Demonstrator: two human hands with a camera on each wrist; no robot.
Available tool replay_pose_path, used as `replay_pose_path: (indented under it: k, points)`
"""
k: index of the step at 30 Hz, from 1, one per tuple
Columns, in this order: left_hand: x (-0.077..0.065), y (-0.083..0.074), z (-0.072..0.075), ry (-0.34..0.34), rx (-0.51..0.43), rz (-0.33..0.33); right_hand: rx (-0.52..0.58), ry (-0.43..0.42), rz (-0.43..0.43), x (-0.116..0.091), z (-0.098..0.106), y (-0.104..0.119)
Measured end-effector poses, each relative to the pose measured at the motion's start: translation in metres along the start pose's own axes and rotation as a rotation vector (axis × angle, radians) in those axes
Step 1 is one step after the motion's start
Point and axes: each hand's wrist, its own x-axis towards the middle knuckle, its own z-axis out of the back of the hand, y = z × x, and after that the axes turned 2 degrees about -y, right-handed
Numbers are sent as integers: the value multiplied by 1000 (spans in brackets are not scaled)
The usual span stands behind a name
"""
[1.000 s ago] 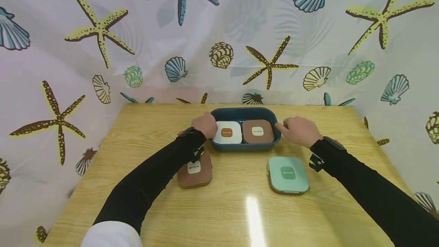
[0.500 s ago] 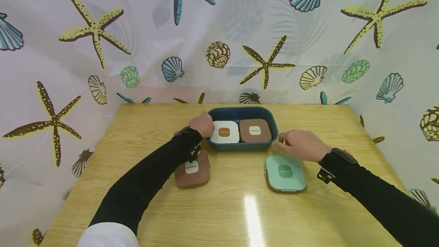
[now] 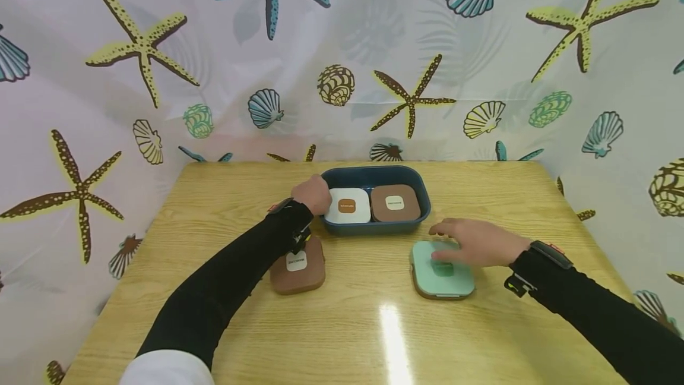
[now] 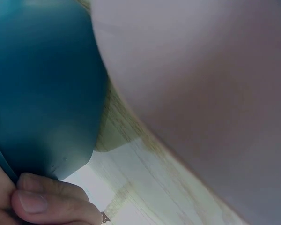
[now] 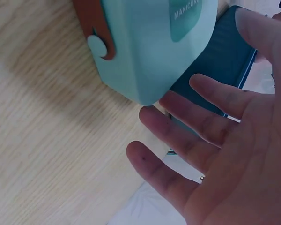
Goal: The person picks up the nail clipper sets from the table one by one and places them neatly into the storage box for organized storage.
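A dark blue bin (image 3: pixel 374 229) stands near the back of the table, holding a white case (image 3: pixel 347 217) on the left and a brown case (image 3: pixel 395 214) on the right. My left hand (image 3: pixel 312 194) grips the bin's left rim; the left wrist view shows curled fingers (image 4: pixel 61 206) at the rim. Over a mint green case (image 3: pixel 443 285) hovers my right hand (image 3: pixel 475 242), fingers spread. In the right wrist view this case reads "MANICURE" and has a brown strap (image 5: pixel 97 28) with a round stud. The fingertips lie close to its edge; contact is unclear.
Another brown case (image 3: pixel 299 278) lies left of centre, partly under my left forearm. Behind the wooden table (image 3: pixel 352 325) hangs a white curtain (image 3: pixel 299 64) printed with shells and starfish.
My right hand has left the bin's right end, moved toward me over the mint green case and spread its fingers. The left hand stays at the bin's rim. The view shifts slightly.
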Motion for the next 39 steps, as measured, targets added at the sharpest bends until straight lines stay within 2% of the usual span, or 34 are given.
replay_pose_path:
  k: [10,14,21,32,39]
  points:
    - [-1,1,0,-11,7,1,-30,96,-37,-6,-15,11]
    - [-2,1,1,-8,10,-1,-43,106,-41,-8,-21,14]
    - [0,3,0,-11,8,15,-80,84,6,-13,-29,15]
    - [-3,0,3,-15,14,22,-112,49,20,-10,-33,15]
    - [-3,-2,1,-16,22,21,-143,4,44,-10,-28,18]
